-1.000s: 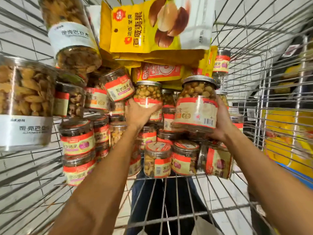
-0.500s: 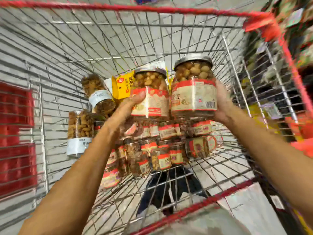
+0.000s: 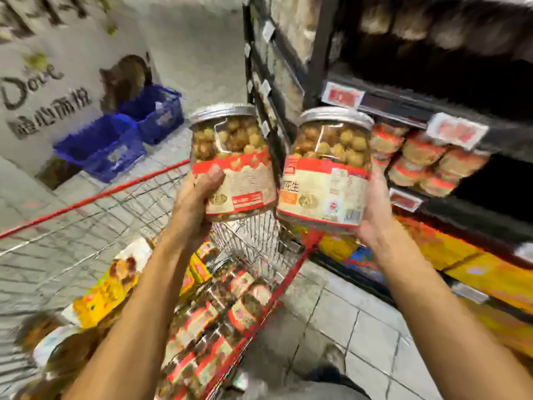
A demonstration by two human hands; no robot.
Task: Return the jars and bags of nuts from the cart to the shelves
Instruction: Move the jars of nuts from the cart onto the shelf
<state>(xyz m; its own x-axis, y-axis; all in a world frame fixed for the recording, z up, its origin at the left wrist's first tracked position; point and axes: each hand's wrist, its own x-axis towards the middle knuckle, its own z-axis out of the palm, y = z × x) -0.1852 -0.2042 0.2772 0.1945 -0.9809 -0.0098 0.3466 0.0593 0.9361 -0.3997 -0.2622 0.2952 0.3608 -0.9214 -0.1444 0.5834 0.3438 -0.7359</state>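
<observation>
Lifted clear of the cart (image 3: 253, 241) since half a second ago, the left jar (image 3: 233, 157) and right jar (image 3: 328, 168) now hang above its far right corner, just left of the shelves (image 3: 450, 134). Each is clear, silver-lidded and packed with round tan nuts. The left hand (image 3: 199, 197) grips the left jar low, thumb across the label. The right hand (image 3: 375, 209) cups the right jar from its right side, fingers curled behind. Both arms reach forward. The two held jars nearly touch. Many more cart jars (image 3: 230, 307) and yellow bags (image 3: 101, 298) lie below, and two blue baskets (image 3: 101, 145) sit far left.
</observation>
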